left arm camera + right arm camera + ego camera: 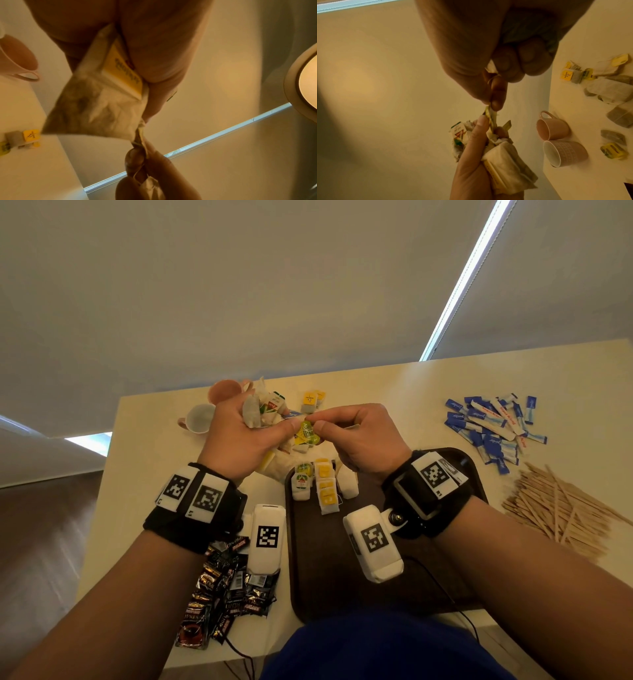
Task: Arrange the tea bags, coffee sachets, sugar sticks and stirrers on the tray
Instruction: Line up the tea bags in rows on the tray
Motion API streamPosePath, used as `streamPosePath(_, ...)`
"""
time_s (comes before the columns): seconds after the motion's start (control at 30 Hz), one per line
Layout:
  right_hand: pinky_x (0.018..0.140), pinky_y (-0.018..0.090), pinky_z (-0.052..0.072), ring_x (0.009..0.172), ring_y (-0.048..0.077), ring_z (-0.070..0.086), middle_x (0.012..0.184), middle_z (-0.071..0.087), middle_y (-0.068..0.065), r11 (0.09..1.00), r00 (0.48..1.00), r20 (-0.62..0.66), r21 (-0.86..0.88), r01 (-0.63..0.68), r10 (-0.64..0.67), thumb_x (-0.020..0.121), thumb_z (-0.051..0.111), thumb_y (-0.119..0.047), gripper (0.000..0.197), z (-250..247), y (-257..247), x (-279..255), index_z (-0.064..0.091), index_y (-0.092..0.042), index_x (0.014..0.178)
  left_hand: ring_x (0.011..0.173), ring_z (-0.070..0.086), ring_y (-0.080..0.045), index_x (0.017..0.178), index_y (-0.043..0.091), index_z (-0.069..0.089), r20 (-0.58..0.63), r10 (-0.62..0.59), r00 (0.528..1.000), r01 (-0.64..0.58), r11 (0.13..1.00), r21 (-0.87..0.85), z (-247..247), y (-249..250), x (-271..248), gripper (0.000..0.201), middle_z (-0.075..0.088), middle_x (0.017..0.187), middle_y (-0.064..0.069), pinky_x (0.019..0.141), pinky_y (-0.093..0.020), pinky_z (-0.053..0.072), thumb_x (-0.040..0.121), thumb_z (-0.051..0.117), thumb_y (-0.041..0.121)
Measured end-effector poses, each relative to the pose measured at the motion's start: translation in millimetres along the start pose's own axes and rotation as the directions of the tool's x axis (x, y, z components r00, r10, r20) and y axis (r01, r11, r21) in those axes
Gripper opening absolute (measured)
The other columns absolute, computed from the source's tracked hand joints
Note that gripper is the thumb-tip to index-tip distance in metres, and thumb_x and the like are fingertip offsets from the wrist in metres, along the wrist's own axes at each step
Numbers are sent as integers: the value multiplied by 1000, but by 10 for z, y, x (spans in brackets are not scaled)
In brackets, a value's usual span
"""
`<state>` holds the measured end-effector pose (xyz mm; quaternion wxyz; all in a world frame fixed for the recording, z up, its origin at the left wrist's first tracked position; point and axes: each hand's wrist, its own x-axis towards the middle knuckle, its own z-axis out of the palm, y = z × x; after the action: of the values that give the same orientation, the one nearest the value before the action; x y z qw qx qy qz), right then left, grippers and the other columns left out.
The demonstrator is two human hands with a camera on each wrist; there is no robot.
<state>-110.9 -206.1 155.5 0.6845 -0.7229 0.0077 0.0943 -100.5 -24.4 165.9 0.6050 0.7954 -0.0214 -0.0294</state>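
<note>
My left hand [246, 433] is raised above the table and grips a bunch of tea bags [263, 409], whose white pouches and a yellow tag [123, 70] show in the left wrist view. My right hand [356, 433] pinches one green-yellow tagged tea bag [306, 433] at the edge of that bunch, between thumb and forefinger [496, 93]. On the dark brown tray [318, 559] below, several tea bags [323, 486] lie in short rows at its far left corner. Black coffee sachets [222, 580] are heaped left of the tray; blue sugar sticks [493, 426] and wooden stirrers [561, 508] lie to its right.
Two pink cups [212, 405] lie on their sides at the table's far left, beside loose tea bags [313, 398]. More loose tea bags [611, 86] lie on the table in the right wrist view. A black cable [459, 607] runs off the near edge.
</note>
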Motion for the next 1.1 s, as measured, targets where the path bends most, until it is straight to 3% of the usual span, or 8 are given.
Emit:
streamPosePath(0.13,38,11,34,33,2,44,73,64,17,990,994,-17,85,-109,111,92,59,5,26,19,21,6,68,1,116,64,68,-2,83,23,63,-49,5,999,-4,1000,14,11,9,4,25,69,76,7,56,-17,53,81,78,3)
streamPosePath(0.33,37,19,25,35,10,30,66,61,8,940,960,85,197,-279,268,91,55,4,23,11,20,12,70,-11,100,64,67,1,84,22,63,-64,29,998,-25,997,76,16,5,12,23,68,79,4,57,-12,50,82,78,5)
streamPosePath(0.5,35,16,26,31,10,29,72,68,16,945,965,47,193,-264,259,87,60,8,13,33,27,10,62,-4,92,91,69,-27,82,35,68,-144,20,989,5,986,169,-39,-61,63,18,68,95,-13,79,-45,59,69,80,39)
streamPosePath(0.57,34,16,28,31,8,32,72,67,17,965,974,34,136,-225,222,88,58,8,18,40,22,-2,65,-2,101,91,68,-28,81,38,68,-155,31,987,0,981,193,-36,-61,51,17,68,96,-12,79,-48,58,67,77,41)
streamPosePath(0.73,39,7,35,33,0,49,79,63,25,991,991,-1,12,-132,132,89,52,13,27,66,-39,-36,69,5,109,78,68,-18,85,16,69,-165,43,985,-10,980,198,-21,-106,67,16,68,96,-16,67,-23,56,75,82,17)
streamPosePath(0.83,39,7,35,32,0,49,78,65,27,994,995,-20,-39,-103,102,87,52,13,24,79,-57,-27,69,5,103,83,69,-22,84,19,70,-190,32,981,5,981,192,-31,-132,73,21,68,97,-15,70,-30,57,69,80,28)
streamPosePath(1.0,40,8,35,34,1,51,78,67,28,992,993,-55,-67,-112,108,85,56,11,17,93,-19,1,66,1,94,68,65,1,85,16,69,-151,1,988,29,981,192,-16,-98,54,16,70,85,-2,60,-13,50,78,79,6)
streamPosePath(1.1,52,12,46,51,3,62,74,70,21,987,992,-124,-151,-53,34,83,61,5,20,89,70,56,70,-12,86,67,64,2,80,23,66,-82,-29,996,44,981,187,-21,-80,32,23,67,78,9,60,-13,49,79,77,3)
